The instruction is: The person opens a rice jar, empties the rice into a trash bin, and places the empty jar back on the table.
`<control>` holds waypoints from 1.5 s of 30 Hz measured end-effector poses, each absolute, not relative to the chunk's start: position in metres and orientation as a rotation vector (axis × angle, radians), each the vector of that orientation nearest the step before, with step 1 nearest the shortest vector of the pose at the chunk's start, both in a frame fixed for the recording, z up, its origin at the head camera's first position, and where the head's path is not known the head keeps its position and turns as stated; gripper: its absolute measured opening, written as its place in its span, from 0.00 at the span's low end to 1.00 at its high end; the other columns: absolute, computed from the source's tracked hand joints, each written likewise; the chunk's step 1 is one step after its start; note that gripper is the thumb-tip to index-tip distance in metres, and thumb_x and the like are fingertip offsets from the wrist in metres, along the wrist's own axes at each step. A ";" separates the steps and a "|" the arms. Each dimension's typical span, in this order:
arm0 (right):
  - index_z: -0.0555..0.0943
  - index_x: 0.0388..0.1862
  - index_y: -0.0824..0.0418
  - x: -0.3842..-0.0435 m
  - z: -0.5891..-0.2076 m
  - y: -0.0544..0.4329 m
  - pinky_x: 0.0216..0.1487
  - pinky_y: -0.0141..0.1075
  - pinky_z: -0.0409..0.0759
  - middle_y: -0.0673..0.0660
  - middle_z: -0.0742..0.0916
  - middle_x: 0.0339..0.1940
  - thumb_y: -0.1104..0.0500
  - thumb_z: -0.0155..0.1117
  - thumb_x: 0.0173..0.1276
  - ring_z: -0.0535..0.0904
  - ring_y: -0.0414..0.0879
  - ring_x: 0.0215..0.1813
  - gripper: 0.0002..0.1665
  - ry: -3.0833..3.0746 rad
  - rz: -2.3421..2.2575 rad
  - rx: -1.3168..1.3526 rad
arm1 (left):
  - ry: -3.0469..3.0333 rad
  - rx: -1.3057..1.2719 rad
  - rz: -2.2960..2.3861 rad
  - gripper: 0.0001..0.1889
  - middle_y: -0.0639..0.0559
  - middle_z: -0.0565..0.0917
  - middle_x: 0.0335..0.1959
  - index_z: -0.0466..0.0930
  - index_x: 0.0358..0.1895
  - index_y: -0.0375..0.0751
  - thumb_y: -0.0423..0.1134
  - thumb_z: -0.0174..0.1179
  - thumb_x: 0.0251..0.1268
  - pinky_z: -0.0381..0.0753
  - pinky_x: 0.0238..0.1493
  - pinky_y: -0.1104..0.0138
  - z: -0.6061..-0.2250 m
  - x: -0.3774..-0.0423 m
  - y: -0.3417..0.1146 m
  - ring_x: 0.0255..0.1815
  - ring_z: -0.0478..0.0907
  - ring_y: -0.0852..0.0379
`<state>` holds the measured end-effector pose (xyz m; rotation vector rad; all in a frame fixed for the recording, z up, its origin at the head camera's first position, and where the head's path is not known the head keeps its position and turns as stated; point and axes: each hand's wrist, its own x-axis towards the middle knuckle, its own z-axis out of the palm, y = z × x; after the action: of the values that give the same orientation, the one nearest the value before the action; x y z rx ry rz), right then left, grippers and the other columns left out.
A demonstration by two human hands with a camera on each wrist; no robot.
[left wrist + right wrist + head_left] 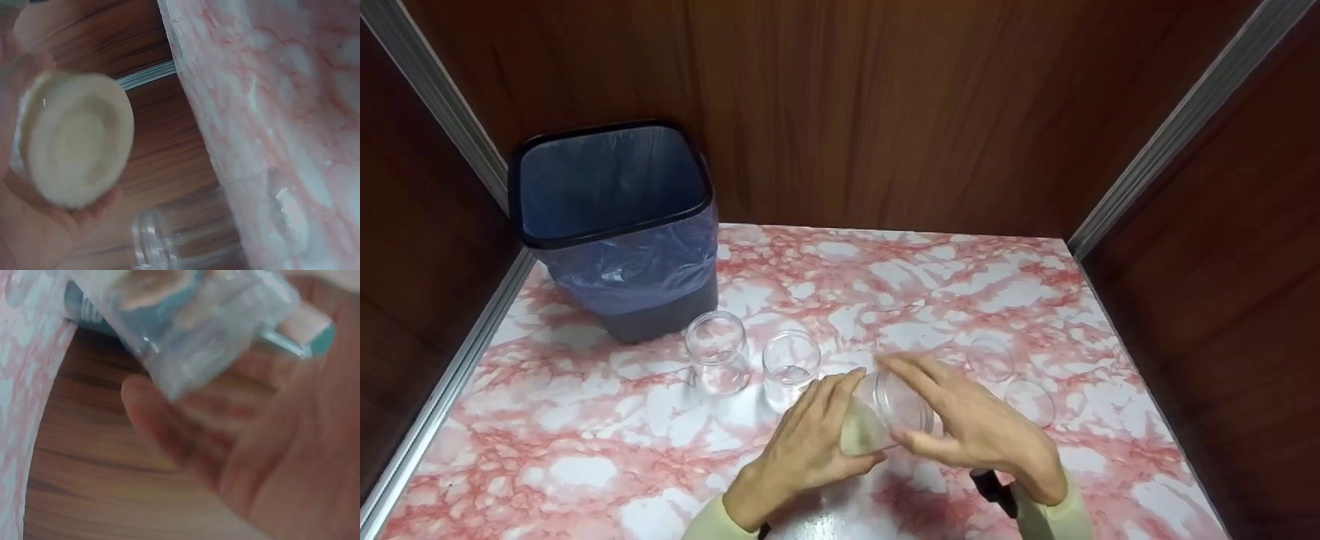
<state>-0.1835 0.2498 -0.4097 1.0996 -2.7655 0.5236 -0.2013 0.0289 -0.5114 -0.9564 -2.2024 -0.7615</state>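
Note:
My left hand (808,439) grips a clear plastic jar (864,426) by its side, tilted with its ringed end to the right. Something pale yellowish shows in the jar's base end, and in the left wrist view that round base (79,146) looks cream-coloured. My right hand (979,420) is around the ringed end, fingers above and thumb below, fairly straight. From the right wrist, the jar's clear end (185,377) sits between thumb and fingers with gaps visible. Blur hides whether a lid is on it.
Two clear jars, one on the left (718,352) and another nearer the hands (791,367), stand upright. Two clear discs, a farther one (990,358) and a nearer one (1030,403), lie at right. A bag-lined bin (660,300) stands back left; wooden panels (885,112) enclose the marbled table (585,472).

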 end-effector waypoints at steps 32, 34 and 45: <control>0.75 0.66 0.49 -0.186 -0.410 0.248 0.59 0.50 0.79 0.58 0.74 0.69 0.46 0.70 0.63 0.73 0.52 0.66 0.32 -2.530 0.648 1.245 | -2.368 -1.123 -1.054 0.53 0.55 0.77 0.51 0.62 0.70 0.44 0.60 0.77 0.38 0.81 0.51 0.66 -0.505 -0.206 0.008 0.50 0.76 0.62; 0.74 0.67 0.49 -0.187 -0.410 0.253 0.59 0.51 0.78 0.58 0.74 0.69 0.47 0.70 0.63 0.74 0.53 0.64 0.33 -2.519 0.667 1.210 | -2.365 -1.104 -1.072 0.53 0.53 0.78 0.50 0.62 0.70 0.43 0.61 0.77 0.39 0.81 0.52 0.65 -0.504 -0.207 0.006 0.50 0.76 0.61; 0.70 0.71 0.49 -0.193 -0.421 0.281 0.51 0.38 0.81 0.49 0.78 0.67 0.59 0.68 0.65 0.78 0.42 0.58 0.36 -2.598 1.015 0.877 | -2.371 -1.011 -1.117 0.54 0.47 0.79 0.50 0.62 0.70 0.39 0.60 0.77 0.39 0.83 0.50 0.62 -0.486 -0.213 -0.011 0.50 0.78 0.57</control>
<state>-0.1934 0.2813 -0.4209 0.8773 -2.5981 1.0146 -0.2135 -0.0109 -0.4863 -1.0107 -2.3710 -1.1175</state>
